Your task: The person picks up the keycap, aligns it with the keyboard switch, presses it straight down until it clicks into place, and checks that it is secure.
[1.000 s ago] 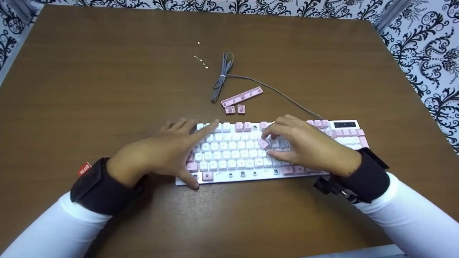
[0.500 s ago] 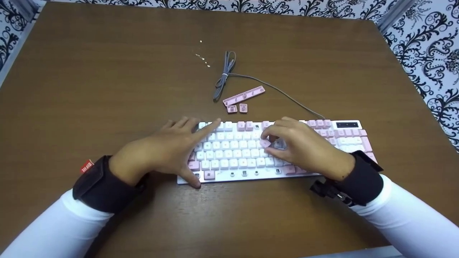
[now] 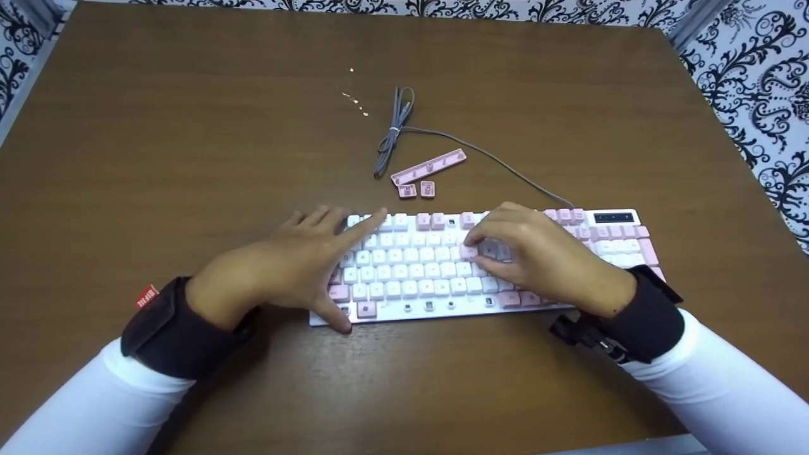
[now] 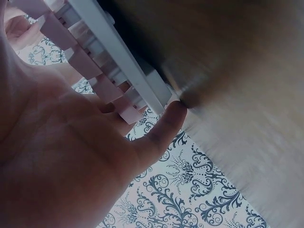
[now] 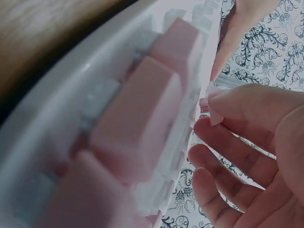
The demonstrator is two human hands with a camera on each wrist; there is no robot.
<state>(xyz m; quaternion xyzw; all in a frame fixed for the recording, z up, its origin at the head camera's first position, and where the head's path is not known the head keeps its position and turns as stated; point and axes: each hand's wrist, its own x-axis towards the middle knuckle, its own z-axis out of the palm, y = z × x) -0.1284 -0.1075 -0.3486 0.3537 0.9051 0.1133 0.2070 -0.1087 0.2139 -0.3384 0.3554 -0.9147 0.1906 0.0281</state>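
The keyboard looks to be of white plastic, its rim smooth with a soft gloss; the pink keycaps look plastic too, smooth and near matt; the small display window is dark and glossy. The table has a brown wood-grain top, smooth with a satin sheen; the cable is dull grey; the wristbands are matt black, seemingly cloth; the sleeves are smooth white cloth.

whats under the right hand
Part of the keyboard lies under the right hand, which pinches a pink keycap. Some keys show between thumb and fingers; any beneath the palm are covered.
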